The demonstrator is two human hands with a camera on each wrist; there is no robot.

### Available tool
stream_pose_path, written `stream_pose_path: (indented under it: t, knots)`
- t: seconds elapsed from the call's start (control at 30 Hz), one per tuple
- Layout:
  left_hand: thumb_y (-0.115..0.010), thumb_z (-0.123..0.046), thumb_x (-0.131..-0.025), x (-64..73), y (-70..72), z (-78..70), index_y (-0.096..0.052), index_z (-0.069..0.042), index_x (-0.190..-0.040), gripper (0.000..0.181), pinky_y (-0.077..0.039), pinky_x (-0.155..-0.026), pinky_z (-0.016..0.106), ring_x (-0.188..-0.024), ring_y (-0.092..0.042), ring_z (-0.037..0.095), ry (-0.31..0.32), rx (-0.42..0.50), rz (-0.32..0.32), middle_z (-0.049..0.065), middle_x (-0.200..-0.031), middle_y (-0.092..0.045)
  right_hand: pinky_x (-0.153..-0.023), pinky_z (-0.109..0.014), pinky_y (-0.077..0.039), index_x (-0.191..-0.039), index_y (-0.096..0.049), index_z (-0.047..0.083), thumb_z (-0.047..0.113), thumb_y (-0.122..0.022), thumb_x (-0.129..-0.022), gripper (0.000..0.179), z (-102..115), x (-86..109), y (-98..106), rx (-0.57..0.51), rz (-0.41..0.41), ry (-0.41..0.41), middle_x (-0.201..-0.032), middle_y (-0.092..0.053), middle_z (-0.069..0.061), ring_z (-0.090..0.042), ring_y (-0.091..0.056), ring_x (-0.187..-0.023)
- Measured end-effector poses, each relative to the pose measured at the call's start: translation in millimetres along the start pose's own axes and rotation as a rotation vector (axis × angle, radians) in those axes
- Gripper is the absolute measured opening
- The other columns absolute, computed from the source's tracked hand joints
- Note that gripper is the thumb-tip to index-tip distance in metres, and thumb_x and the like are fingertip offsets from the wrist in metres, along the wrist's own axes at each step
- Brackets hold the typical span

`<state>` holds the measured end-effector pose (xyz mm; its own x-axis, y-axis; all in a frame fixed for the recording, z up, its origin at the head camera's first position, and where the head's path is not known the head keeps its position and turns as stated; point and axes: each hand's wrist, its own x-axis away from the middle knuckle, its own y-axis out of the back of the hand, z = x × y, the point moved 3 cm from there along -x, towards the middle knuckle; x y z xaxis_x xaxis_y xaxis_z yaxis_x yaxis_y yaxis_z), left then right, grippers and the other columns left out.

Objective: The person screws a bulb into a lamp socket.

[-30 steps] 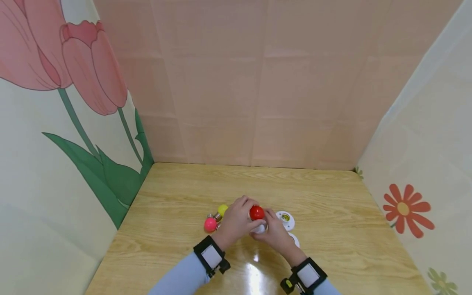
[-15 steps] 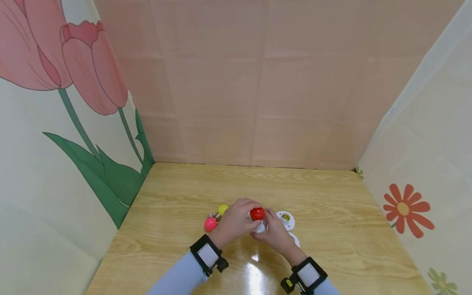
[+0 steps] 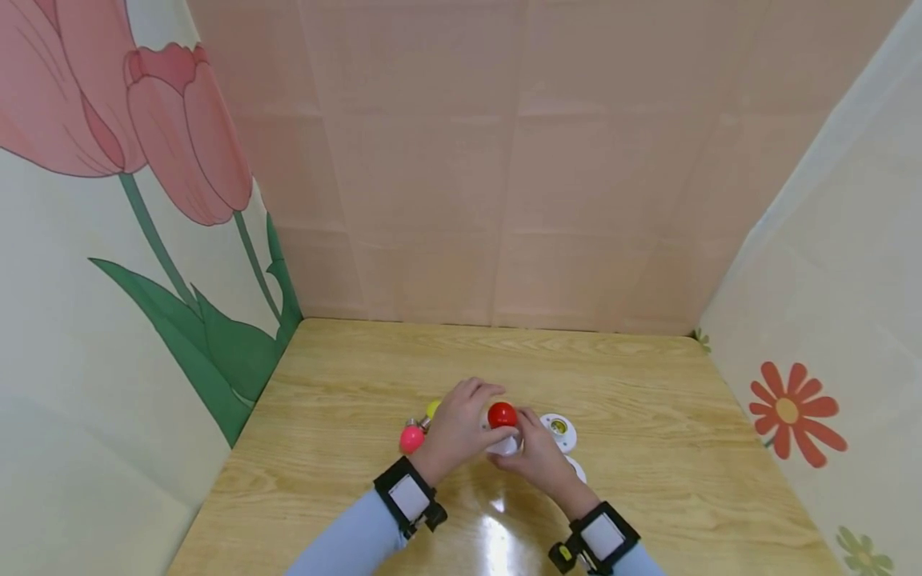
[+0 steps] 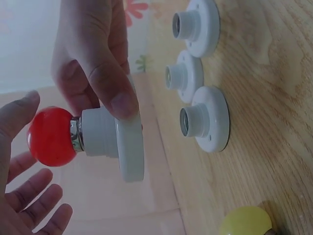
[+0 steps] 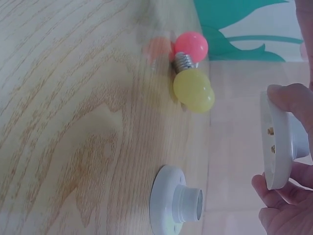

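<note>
My right hand (image 3: 540, 456) grips a white lamp holder (image 4: 129, 152) by its round base, raised above the table. A red light bulb (image 4: 51, 137) sits in the holder's mouth, with part of its metal screw base showing. Around the red bulb, my left hand (image 3: 454, 428) has its thumb and fingers spread; in the left wrist view they appear apart from the glass. Seen from the right wrist, the held base shows its hollow underside with two brass screws (image 5: 271, 139).
Three more white lamp holders (image 4: 210, 120) stand on the wooden table (image 3: 634, 400), to the right in the head view. On the left lie a pink bulb (image 5: 191, 46) and yellow bulbs (image 5: 193, 90), close together. A pink backdrop (image 3: 432, 200) rises behind.
My left fingers have loosened and spread away from the red bulb, after being closer around it. The right hand keeps the lamp holder in nearly the same place.
</note>
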<state>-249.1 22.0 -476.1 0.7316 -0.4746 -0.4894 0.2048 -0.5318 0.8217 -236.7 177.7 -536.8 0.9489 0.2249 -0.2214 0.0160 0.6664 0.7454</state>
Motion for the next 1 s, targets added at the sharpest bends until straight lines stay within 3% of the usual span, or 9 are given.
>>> stream_pose_path:
  t: [0.2, 0.43, 0.8, 1.0]
  knots:
    - [-0.069, -0.062, -0.078, -0.6, -2.5, -1.6, -0.065, -0.02, -0.113, 0.055, -0.051, -0.081, 0.021, -0.095, -0.057, 0.009, -0.001, -0.079, -0.006, -0.006, -0.105, -0.063, -0.093, -0.04, -0.052, -0.13, -0.055, 0.007, 0.031, -0.086, -0.069, 0.072, -0.6, -0.3, -1.6, -0.003, 0.002, -0.001, -0.127, -0.055, -0.006, -0.022, -0.059, -0.111]
    - [-0.071, -0.061, -0.077, 0.4, -3.9, -2.1, -0.066, -0.019, -0.108, 0.053, -0.051, -0.081, 0.021, -0.092, -0.057, 0.009, -0.006, -0.08, -0.009, -0.006, -0.101, -0.063, -0.092, -0.038, -0.052, -0.128, -0.056, 0.006, 0.03, -0.087, -0.068, 0.071, -0.1, 0.2, -2.0, -0.007, -0.003, 0.008, -0.124, -0.056, -0.006, -0.02, -0.059, -0.108]
    - [-0.073, -0.04, -0.08, -0.2, -1.7, -0.7, -0.068, -0.021, -0.114, 0.04, -0.05, -0.085, 0.022, -0.097, -0.058, 0.01, 0.025, 0.061, 0.076, -0.008, -0.106, -0.066, -0.094, -0.042, -0.05, -0.124, -0.058, 0.003, 0.025, -0.087, -0.066, 0.069, -0.1, 0.9, -2.3, -0.017, -0.047, 0.064, -0.119, -0.057, -0.006, -0.021, -0.06, -0.107]
    - [-0.073, -0.047, -0.079, 0.4, 0.5, -1.2, -0.064, -0.019, -0.123, 0.053, -0.05, -0.09, 0.026, -0.105, -0.059, 0.011, 0.002, 0.069, 0.053, -0.006, -0.114, -0.065, -0.093, -0.043, -0.051, -0.124, -0.059, 0.005, 0.023, -0.088, -0.065, 0.068, -0.1, 2.5, -3.8, -0.032, -0.053, 0.066, -0.121, -0.057, -0.004, -0.021, -0.06, -0.108]
